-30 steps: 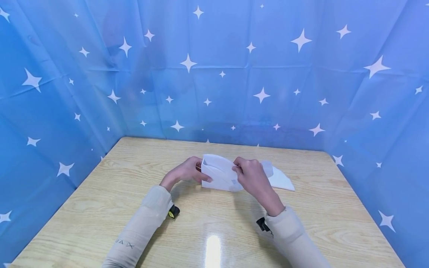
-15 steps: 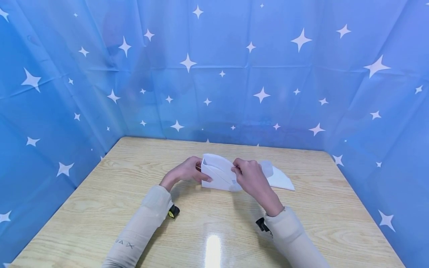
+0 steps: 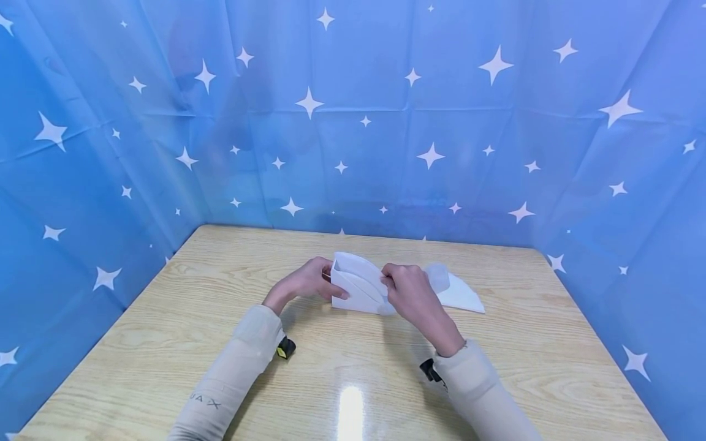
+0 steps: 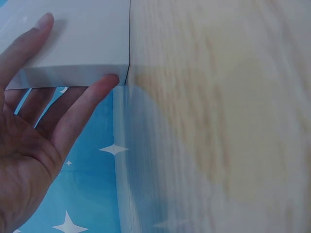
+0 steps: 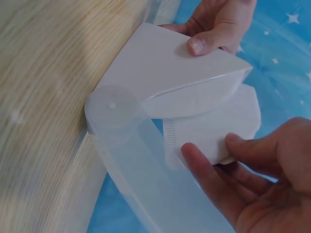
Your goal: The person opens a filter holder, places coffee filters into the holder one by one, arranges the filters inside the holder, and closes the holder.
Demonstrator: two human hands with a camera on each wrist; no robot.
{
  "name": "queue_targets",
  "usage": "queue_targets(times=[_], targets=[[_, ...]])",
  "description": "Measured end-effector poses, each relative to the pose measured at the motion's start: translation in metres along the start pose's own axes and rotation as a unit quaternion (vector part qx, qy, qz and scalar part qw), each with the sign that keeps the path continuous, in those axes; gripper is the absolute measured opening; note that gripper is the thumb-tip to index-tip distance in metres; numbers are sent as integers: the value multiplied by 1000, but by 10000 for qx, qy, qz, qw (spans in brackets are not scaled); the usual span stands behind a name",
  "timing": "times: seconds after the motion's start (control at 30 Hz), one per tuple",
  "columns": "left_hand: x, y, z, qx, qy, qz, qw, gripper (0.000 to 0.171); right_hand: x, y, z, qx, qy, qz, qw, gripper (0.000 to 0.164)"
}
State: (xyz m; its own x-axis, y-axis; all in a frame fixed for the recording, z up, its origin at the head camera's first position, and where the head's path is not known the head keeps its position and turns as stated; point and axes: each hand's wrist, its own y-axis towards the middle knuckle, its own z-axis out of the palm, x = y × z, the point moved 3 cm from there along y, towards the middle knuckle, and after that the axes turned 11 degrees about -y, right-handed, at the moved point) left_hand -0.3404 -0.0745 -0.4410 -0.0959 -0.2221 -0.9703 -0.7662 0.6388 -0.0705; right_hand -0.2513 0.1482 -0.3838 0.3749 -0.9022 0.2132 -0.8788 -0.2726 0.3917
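A white quarter-round filter holder (image 3: 355,295) stands on its edge on the table, open side facing right. My left hand (image 3: 309,278) grips its left end, thumb across the front face and fingers behind. A translucent lid (image 5: 150,179), joined by a round pivot at the holder's lower corner, is swung out to the right. With thumb and fingers my right hand (image 3: 415,295) pinches white paper coffee filters (image 5: 218,128) with a crimped edge, right at the holder's mouth. From the head view the right hand hides most of these filters.
Another white fan-shaped stack (image 3: 463,297) lies on the wooden table (image 3: 353,361) just right of the right hand. Blue star-printed curtains (image 3: 364,153) stand along the back and sides of the table.
My right hand has shifted slightly left, closer to the holder's mouth, and the lid shifts a little left too. The left hand keeps its grip on the holder in place.
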Motion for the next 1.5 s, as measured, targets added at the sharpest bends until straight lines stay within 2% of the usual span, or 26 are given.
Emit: queue_targets(times=[0.17, 0.37, 0.77, 1.5], targets=[[2, 1, 0, -18, 18, -7, 10000, 34, 0, -1, 1, 170, 84, 50, 9998, 19], [1, 0, 0, -39, 53, 15, 10000, 34, 0, 0, 2, 69, -29, -32, 10000, 20], [1, -1, 0, -1, 32, 41, 10000, 36, 1, 1, 5, 16, -84, -72, 9999, 14], [0, -1, 0, -2, 52, -10, 10000, 37, 4, 1, 10, 13, -104, -184, 9998, 13]])
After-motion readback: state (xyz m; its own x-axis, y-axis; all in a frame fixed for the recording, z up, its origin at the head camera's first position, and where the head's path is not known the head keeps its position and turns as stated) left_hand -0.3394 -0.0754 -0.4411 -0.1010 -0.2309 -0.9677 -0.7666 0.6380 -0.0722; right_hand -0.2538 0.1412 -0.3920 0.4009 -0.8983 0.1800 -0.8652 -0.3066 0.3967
